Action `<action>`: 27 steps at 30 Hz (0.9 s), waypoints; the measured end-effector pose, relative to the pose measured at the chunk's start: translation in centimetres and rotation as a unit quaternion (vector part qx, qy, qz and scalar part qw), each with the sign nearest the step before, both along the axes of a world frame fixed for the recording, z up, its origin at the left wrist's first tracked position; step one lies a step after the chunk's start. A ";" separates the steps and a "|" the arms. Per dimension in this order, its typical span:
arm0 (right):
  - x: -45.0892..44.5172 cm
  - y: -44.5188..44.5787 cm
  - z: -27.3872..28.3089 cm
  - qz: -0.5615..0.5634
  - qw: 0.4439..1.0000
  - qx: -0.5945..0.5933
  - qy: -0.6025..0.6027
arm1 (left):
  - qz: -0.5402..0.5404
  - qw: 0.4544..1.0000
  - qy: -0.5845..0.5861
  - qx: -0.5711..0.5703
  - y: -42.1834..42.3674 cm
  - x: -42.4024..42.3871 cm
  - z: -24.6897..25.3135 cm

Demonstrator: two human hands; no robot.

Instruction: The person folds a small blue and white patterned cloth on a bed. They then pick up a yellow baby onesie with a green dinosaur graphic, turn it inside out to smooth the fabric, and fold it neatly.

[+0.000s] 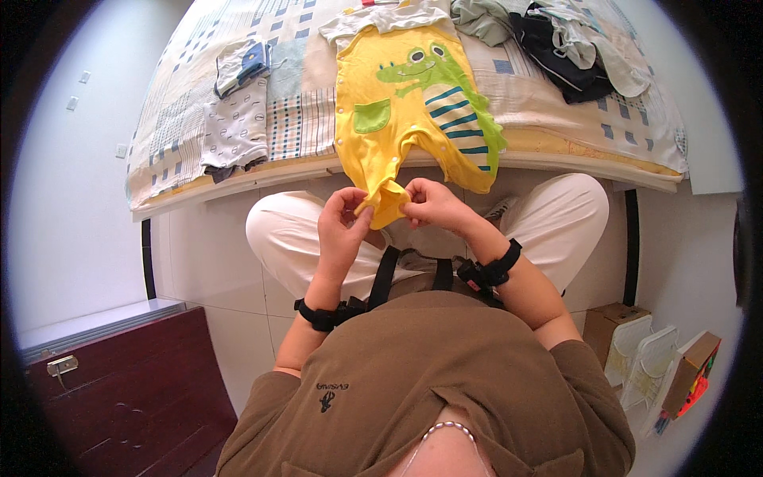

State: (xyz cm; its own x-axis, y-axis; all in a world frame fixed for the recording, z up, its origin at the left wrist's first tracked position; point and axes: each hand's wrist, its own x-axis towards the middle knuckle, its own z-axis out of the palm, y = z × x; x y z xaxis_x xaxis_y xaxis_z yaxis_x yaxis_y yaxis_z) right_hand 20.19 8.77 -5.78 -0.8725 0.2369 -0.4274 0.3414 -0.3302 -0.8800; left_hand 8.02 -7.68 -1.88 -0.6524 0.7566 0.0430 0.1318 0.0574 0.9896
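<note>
A yellow baby romper [363, 71] with a green crocodile appliqué [451, 83] lies spread on the bed, its legs hanging over the near edge. My left hand [346, 220] pinches one side of the cuff of the left-hand leg. On the cuff's other side, my right hand [432, 206] grips the fabric between thumb and fingers. The cuff is stretched between both hands, above my lap. A green pocket [372, 115] and white snaps show on the front. The other leg [474, 176] hangs loose to the right.
Folded small clothes [237, 122] lie at the bed's left. Crumpled clothes, one a black garment [557, 59], are heaped at the right. The bed's edge [286, 185] runs across before my knees. A dark red door [131, 393] stands lower left; a cardboard box [614, 319] sits lower right.
</note>
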 end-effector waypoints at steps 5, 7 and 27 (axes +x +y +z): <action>-0.3 -1.7 1.6 0.053 0.997 -0.045 0.039 | -0.021 0.969 0.244 -0.028 -0.2 0.9 0.8; -0.4 -2.1 2.2 0.047 0.994 -0.074 0.061 | -0.022 0.967 0.252 -0.034 -0.4 1.3 0.9; -0.8 -1.3 7.1 -0.010 0.812 0.513 0.278 | -0.051 0.991 -0.117 0.048 -0.8 -0.8 3.8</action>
